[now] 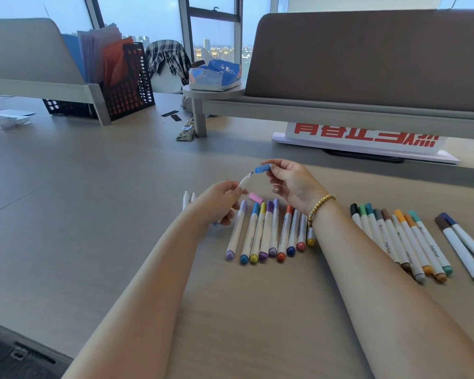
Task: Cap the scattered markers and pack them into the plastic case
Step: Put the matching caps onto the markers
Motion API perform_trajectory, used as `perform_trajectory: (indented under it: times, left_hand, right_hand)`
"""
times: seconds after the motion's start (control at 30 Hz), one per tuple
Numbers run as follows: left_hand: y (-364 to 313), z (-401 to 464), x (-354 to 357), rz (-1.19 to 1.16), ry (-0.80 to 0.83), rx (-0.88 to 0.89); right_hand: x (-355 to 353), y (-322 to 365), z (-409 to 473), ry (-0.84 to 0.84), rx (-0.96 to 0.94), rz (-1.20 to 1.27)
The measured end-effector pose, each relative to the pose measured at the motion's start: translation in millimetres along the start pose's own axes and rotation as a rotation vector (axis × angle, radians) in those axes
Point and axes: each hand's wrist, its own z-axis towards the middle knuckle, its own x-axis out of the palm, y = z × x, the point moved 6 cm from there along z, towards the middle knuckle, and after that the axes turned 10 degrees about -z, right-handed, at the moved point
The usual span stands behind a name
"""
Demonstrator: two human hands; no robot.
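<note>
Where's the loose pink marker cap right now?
In the head view, the pink marker cap lies on the beige desk between the left hand and right hand, just beyond the row of capped markers.

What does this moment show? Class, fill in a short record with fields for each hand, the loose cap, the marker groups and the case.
left hand: left hand holds an uncapped white marker, tip pointing at the cap
right hand: right hand pinches a blue cap close to the tip, not yet on
loose cap: pink cap lies on the desk
middle row: capped markers side by side between the forearms
right row: capped markers beyond the right forearm
case: not in view
</note>
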Motion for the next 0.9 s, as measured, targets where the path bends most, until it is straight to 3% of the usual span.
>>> perform_trajectory:
  times: [0.13, 0.33, 0.7, 0.9]
  left_hand:
    - [-0.4, -2.3, 0.2, 0.015, 0.027, -0.013]
    - [-1.9, -2.9, 1.2, -0.003, 0.028, -0.014]
    - [-0.8, -3.0, -0.5, -0.039, 0.019, -0.027]
    - [-0.3, -3.2, 1.7, -0.076, 0.023, -0.025]
  right_hand:
    - [-8.2, 2.7, 2.6, -0.107, -0.061, -0.216]
    - [-1.7, 4.8, 0.8, -0.05, -0.101, -0.343]
    - [-4.0, 7.9, -3.2, -0.007, -0.093, -0.24]
    - [10.7, 7.2, -4.4, 0.041, -0.093, -0.338]
